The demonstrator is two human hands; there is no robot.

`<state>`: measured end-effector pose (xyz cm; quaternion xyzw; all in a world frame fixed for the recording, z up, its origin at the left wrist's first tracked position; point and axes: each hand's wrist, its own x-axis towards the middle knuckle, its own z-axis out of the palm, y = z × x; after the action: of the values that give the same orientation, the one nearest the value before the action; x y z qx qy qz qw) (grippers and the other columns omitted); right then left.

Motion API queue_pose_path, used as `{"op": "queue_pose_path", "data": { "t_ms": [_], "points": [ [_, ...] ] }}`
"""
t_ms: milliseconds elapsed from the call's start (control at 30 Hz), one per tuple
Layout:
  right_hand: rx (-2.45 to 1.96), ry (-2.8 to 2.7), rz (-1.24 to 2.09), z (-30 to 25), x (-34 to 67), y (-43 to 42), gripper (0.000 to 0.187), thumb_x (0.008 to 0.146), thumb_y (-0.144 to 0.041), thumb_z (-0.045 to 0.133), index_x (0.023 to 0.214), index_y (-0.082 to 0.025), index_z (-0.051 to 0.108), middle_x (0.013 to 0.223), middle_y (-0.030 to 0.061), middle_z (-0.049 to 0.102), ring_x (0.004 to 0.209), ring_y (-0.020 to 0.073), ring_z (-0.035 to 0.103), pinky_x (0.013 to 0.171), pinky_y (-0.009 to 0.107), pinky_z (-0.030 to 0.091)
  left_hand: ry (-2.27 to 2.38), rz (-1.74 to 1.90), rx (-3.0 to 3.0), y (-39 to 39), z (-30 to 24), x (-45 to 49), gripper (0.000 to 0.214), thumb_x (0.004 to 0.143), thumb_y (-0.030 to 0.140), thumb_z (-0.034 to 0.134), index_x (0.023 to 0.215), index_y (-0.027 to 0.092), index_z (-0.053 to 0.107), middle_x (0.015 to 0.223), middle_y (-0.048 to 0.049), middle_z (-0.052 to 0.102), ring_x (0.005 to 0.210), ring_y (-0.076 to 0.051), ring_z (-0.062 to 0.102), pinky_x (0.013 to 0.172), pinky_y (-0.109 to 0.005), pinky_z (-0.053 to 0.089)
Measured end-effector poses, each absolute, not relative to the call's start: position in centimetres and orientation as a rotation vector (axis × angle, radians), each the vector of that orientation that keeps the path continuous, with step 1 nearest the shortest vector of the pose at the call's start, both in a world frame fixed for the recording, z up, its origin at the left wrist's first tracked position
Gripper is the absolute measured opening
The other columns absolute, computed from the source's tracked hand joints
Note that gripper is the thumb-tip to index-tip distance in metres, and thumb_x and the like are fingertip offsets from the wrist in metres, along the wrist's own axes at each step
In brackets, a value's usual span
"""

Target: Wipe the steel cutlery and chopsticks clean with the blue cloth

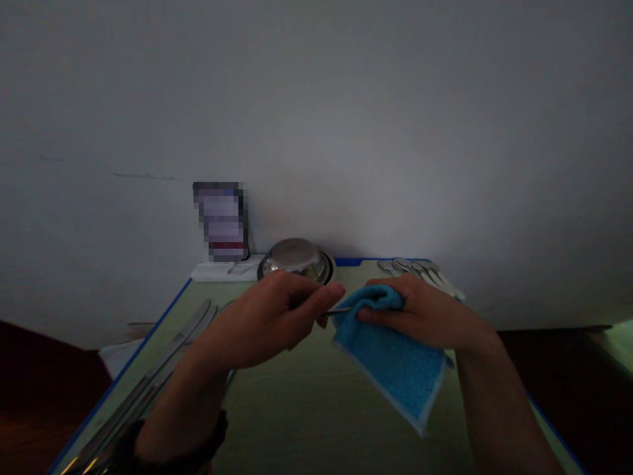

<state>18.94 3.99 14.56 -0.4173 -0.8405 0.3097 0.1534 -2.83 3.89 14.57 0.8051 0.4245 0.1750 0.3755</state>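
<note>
My left hand (277, 320) is closed on one end of a thin metal utensil (338, 311); its kind does not show, as the hand and the cloth cover most of it. A blue cloth (395, 366) is folded around the other part of the utensil. My right hand (420, 310) grips that cloth, thumb pressed on the near side, and a corner of it hangs down over the table. Both hands are above the light green table (297, 422), side by side and a short gap apart.
Behind my hands, an upturned metal bowl (297, 254) stands by the wall. A phone (225, 221) leans at the back left. Several spoons with pale handles (430, 274) lie at the back right. Long metal knives (173, 349) lie along the left edge.
</note>
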Motion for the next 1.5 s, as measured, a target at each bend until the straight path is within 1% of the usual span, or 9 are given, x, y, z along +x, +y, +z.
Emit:
{"op": "queue_pose_path", "data": {
  "t_ms": [167, 300, 433, 500, 667, 967, 1133, 1267, 1500],
  "points": [
    [-1.280, -2.442, 0.833, 14.8, 20.0, 4.0, 0.026, 0.083, -0.043, 0.048, 0.079, -0.019, 0.059, 0.072, -0.0021, 0.060, 0.065, 0.0106, 0.054, 0.060, 0.024, 0.039, 0.968, 0.343, 2.200, 3.9, 14.9, -3.5, 0.030, 0.088, 0.039, 0.040, 0.079, 0.016, 0.058, 0.054, 0.0046, 0.052, 0.047, -0.007, 0.048, 0.043, -0.015, 0.034],
    [-1.352, -2.395, 0.800, 15.0, 20.8, 3.9, 0.022, 0.082, -0.040, 0.050, 0.083, -0.020, 0.060, 0.078, -0.0008, 0.063, 0.068, 0.0127, 0.056, 0.062, 0.026, 0.041, 1.029, 0.328, 2.281, 3.8, 14.8, -4.9, 0.029, 0.089, 0.038, 0.039, 0.086, 0.018, 0.059, 0.064, 0.0022, 0.057, 0.056, -0.009, 0.052, 0.051, -0.018, 0.040],
    [-1.343, -2.395, 0.834, 15.3, 21.0, 3.6, 0.022, 0.081, -0.040, 0.051, 0.088, -0.022, 0.061, 0.082, -0.0001, 0.065, 0.071, 0.0142, 0.058, 0.062, 0.026, 0.042, 1.108, 0.296, 2.242, 3.2, 14.8, -6.2, 0.028, 0.088, 0.037, 0.042, 0.104, 0.021, 0.057, 0.081, 0.0000, 0.062, 0.070, -0.012, 0.056, 0.061, -0.020, 0.043],
    [-1.319, -2.410, 0.866, 15.5, 21.0, 3.4, 0.023, 0.080, -0.041, 0.052, 0.088, -0.022, 0.061, 0.081, -0.0001, 0.065, 0.070, 0.0142, 0.059, 0.061, 0.026, 0.043, 1.001, 0.209, 2.186, 2.9, 15.1, -6.3, 0.026, 0.090, 0.032, 0.038, 0.101, 0.021, 0.058, 0.077, 0.0017, 0.062, 0.067, -0.010, 0.055, 0.063, -0.019, 0.043],
    [-1.322, -2.484, 0.829, 15.6, 21.1, 3.1, 0.022, 0.081, -0.042, 0.051, 0.087, -0.023, 0.061, 0.074, -0.0012, 0.064, 0.066, 0.0138, 0.058, 0.059, 0.026, 0.041, 0.954, 0.182, 2.239, 3.0, 15.3, -5.3, 0.029, 0.091, 0.028, 0.033, 0.076, 0.019, 0.057, 0.070, 0.0030, 0.059, 0.064, -0.009, 0.053, 0.063, -0.019, 0.041],
    [-1.213, -2.680, 0.785, 15.3, 19.2, 3.1, 0.027, 0.084, -0.042, 0.046, 0.082, -0.020, 0.060, 0.070, -0.0005, 0.061, 0.067, 0.0128, 0.056, 0.060, 0.026, 0.037, 0.960, 0.147, 2.431, 3.1, 14.9, -2.9, 0.027, 0.087, 0.023, 0.039, 0.067, 0.017, 0.057, 0.064, 0.0018, 0.061, 0.061, -0.010, 0.055, 0.059, -0.021, 0.038],
    [-1.205, -2.691, 0.714, 15.0, 18.4, 3.2, 0.026, 0.084, -0.042, 0.046, 0.082, -0.020, 0.059, 0.074, 0.0012, 0.062, 0.070, 0.0144, 0.056, 0.062, 0.027, 0.038, 0.985, 0.221, 2.490, 3.0, 15.0, -2.6, 0.024, 0.086, 0.022, 0.039, 0.072, 0.017, 0.058, 0.063, 0.0011, 0.058, 0.056, -0.010, 0.052, 0.052, -0.020, 0.037],
    [-1.187, -2.632, 0.814, 14.9, 19.1, 3.5, 0.025, 0.083, -0.043, 0.047, 0.084, -0.020, 0.059, 0.076, 0.0001, 0.063, 0.070, 0.0138, 0.058, 0.063, 0.026, 0.040, 0.954, 0.222, 2.390, 3.3, 15.4, -3.6, 0.023, 0.087, 0.022, 0.037, 0.078, 0.018, 0.058, 0.060, 0.0027, 0.057, 0.054, -0.009, 0.052, 0.051, -0.018, 0.039],
    [-1.362, -2.410, 0.815, 15.0, 21.0, 3.9, 0.024, 0.081, -0.042, 0.051, 0.090, -0.022, 0.061, 0.085, 0.0003, 0.066, 0.073, 0.0152, 0.060, 0.065, 0.027, 0.043, 1.066, 0.331, 2.183, 3.3, 15.3, -6.4, 0.026, 0.088, 0.033, 0.039, 0.090, 0.018, 0.060, 0.066, 0.0014, 0.061, 0.057, -0.010, 0.055, 0.055, -0.018, 0.044]
  ]
}}
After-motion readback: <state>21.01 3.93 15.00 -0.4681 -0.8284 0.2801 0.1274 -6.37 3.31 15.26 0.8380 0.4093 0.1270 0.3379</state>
